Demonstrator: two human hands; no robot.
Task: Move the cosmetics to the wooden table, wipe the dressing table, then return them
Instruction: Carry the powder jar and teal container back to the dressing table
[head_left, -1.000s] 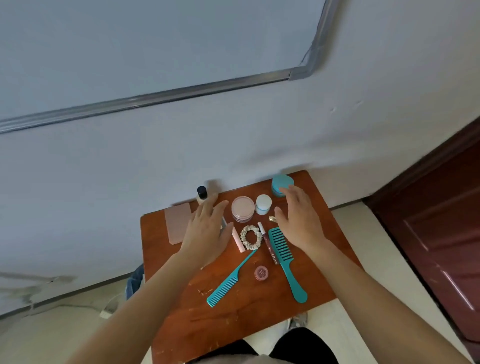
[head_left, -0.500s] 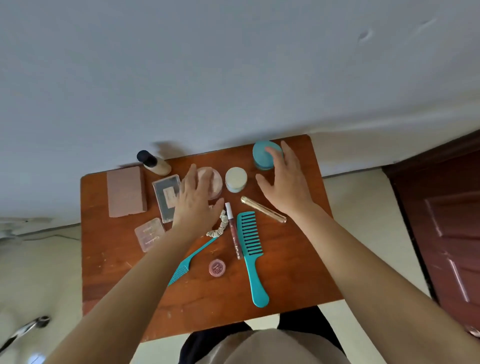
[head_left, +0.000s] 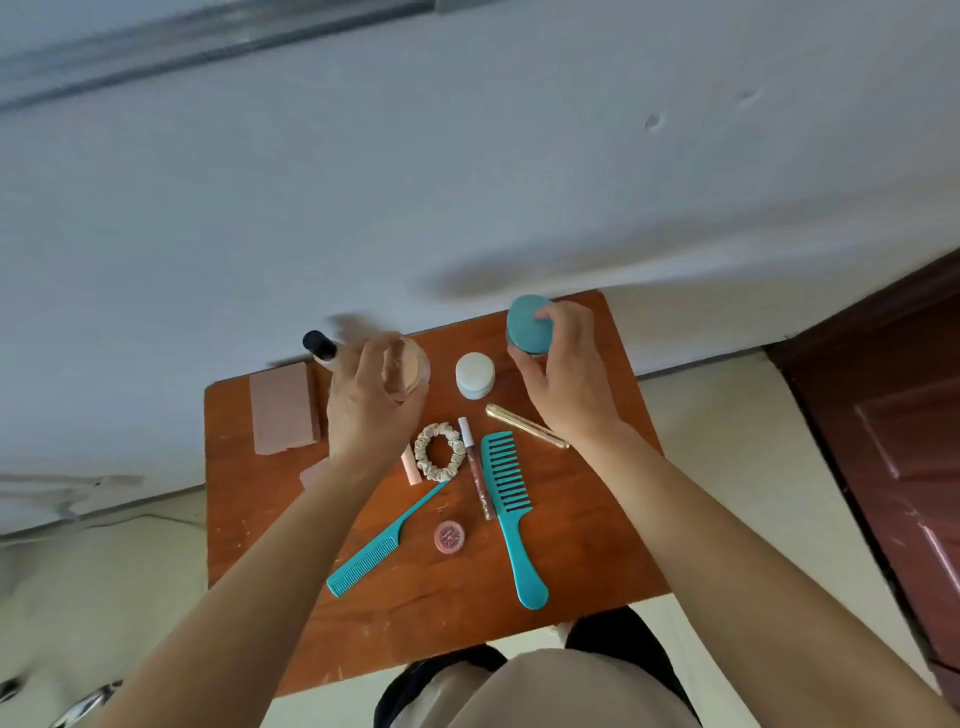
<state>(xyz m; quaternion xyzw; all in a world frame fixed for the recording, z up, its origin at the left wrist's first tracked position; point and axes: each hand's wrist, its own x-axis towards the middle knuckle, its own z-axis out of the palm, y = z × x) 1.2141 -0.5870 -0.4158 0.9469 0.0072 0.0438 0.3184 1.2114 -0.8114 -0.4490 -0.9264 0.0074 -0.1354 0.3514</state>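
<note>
A small brown table (head_left: 249, 519) carries the cosmetics. My right hand (head_left: 566, 379) grips a teal-lidded jar (head_left: 527, 322) at the back right corner. My left hand (head_left: 371, 400) curls round a pink round jar (head_left: 413, 366) at the back middle. Between them stands a small white jar (head_left: 475, 375). A black-capped bottle (head_left: 318, 345) stands at the back left, beside a pink box (head_left: 283, 408). Nearer me lie a gold tube (head_left: 524, 426), a lip gloss (head_left: 475, 473), a cream scrunchie (head_left: 439, 457), a wide teal comb (head_left: 511, 514), a tail comb (head_left: 384, 540) and a small round pot (head_left: 449, 537).
The table stands against a pale wall (head_left: 467, 182). A dark wooden door (head_left: 904, 441) is at the right. Pale floor (head_left: 727, 441) surrounds the table. My legs show below the table's near edge.
Both hands have closed round their jars: the right on the teal jar, the left on the pink jar. The camera has shifted, and my left hand now hides the flat cases.
</note>
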